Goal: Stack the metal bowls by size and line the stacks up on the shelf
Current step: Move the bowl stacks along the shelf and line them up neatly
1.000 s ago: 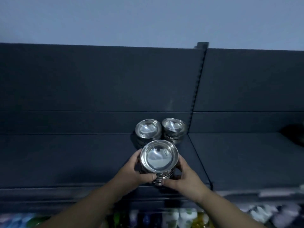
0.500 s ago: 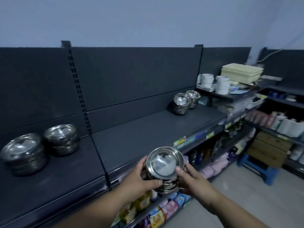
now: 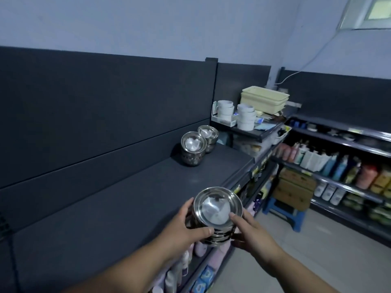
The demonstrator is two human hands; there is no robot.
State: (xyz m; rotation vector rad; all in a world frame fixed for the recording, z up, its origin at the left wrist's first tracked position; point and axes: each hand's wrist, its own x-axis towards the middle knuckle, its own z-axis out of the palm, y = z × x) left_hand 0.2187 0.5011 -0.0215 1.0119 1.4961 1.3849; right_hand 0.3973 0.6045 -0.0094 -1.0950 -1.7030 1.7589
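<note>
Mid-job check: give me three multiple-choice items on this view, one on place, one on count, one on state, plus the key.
1. Where does the nearer resting stack stand?
A) on the dark shelf, toward its far end
B) on the floor
C) on a lower shelf

2. How many bowl stacks rest on that shelf?
A) one
B) two
C) four

3. The held stack is:
A) gripped by the left hand and the right hand
B) in one hand only
C) set down

Key: 1 A, it sits on that shelf's surface; 2 B, the farther stack stands beside it; 3 A, both hands wrap its sides.
</note>
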